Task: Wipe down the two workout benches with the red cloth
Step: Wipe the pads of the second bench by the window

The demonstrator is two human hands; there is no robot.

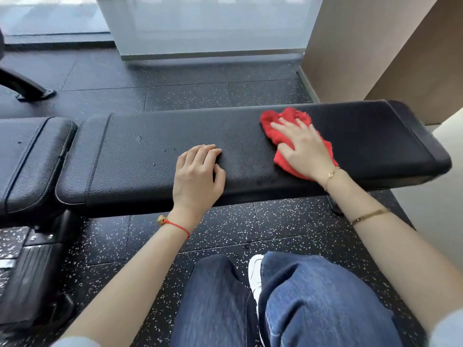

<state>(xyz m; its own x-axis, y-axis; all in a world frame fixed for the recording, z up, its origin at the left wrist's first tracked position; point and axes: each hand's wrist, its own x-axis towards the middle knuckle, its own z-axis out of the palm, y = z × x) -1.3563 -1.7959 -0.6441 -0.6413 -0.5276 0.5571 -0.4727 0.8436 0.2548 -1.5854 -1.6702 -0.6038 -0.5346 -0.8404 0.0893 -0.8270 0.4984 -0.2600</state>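
A long black padded bench [140, 156] stretches across the middle of the head view. On its right half lies a crumpled red cloth [275, 121]. My right hand [304, 149] presses flat on the cloth with straight, spread fingers. My left hand [198, 175] rests on the bench's front edge near the middle, its fingers bent at the knuckles, holding nothing. A shorter black seat pad [30, 161] adjoins the bench at the left.
Black speckled rubber floor [225, 91] lies beyond and beneath the bench. A glass wall base [210, 28] stands at the back, a brown wall [375, 53] at the right. Another machine's black foot [27, 88] sits far left. My jeans-clad knees [313, 301] are below.
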